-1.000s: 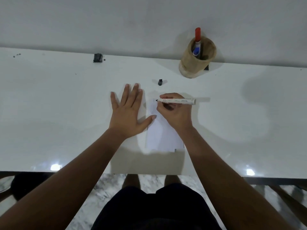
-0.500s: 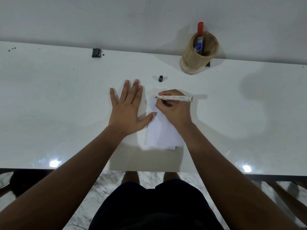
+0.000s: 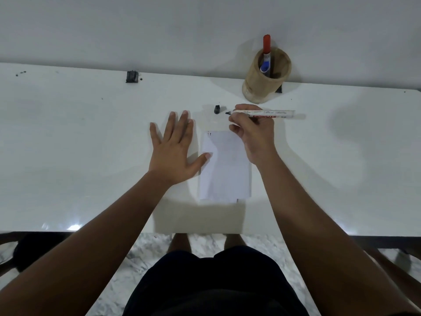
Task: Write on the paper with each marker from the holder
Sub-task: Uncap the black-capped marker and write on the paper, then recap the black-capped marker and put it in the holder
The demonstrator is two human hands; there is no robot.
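Observation:
A small white paper [image 3: 225, 169] lies on the white table [image 3: 79, 144], with a faint dark mark at its top left corner. My left hand [image 3: 175, 149] rests flat beside the paper, fingers spread, the thumb tip on its left edge. My right hand [image 3: 252, 131] grips a white marker [image 3: 266, 114] with a black tip; the marker lies level, tip pointing left, beyond the paper's far edge. Its black cap [image 3: 216, 109] sits on the table just left of the tip. A wooden holder [image 3: 264, 83] at the back holds a red-capped marker [image 3: 266, 45] and a blue-capped marker [image 3: 264, 67].
A small black block [image 3: 132, 76] sits at the table's far edge by the wall. Another dark piece [image 3: 279, 88] shows behind the holder. The table's near edge runs just above my legs, and a dark chair part [image 3: 387, 258] is at lower right.
My right hand has lifted the marker away from the paper's top, toward the cap. The paper's upper part, with a small mark, now shows. My left hand stays flat.

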